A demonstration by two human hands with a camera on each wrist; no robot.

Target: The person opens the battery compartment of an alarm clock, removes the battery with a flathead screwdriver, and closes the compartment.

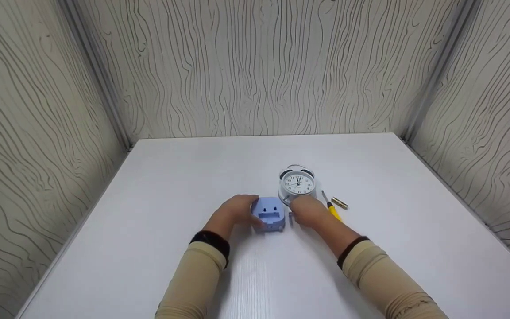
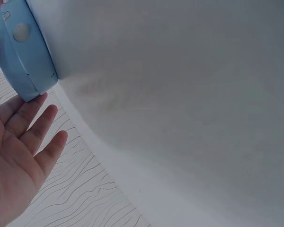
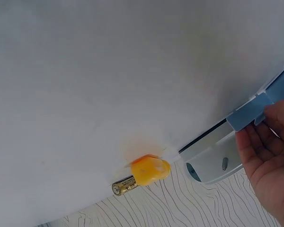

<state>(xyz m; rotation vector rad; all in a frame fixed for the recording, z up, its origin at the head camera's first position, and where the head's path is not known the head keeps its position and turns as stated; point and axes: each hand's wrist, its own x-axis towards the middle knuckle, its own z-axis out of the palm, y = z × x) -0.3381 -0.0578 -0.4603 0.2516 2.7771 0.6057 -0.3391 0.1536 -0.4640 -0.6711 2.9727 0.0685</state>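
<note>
- While resting on the white bench (image 1: 184, 177), blue device (image 1: 269, 213) steadied by left hand (image 1: 233, 212), fingers straight.
- Right hand (image 1: 308, 211) pinching small blue cover (image 3: 250, 116) beside alarm clock (image 1: 297, 182).
- Probably cover removal; next calls for lifting clear.

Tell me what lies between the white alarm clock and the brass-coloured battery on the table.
In the head view, a yellow-handled screwdriver lies between the white round alarm clock and the small brass-coloured battery, on the white table.

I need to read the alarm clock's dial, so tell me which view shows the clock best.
The head view: the round white twin-bell alarm clock lies dial-up and almost whole, just beyond the right hand. The right wrist view catches only part of its white casing, not the dial. The left wrist view shows none of it.
</note>
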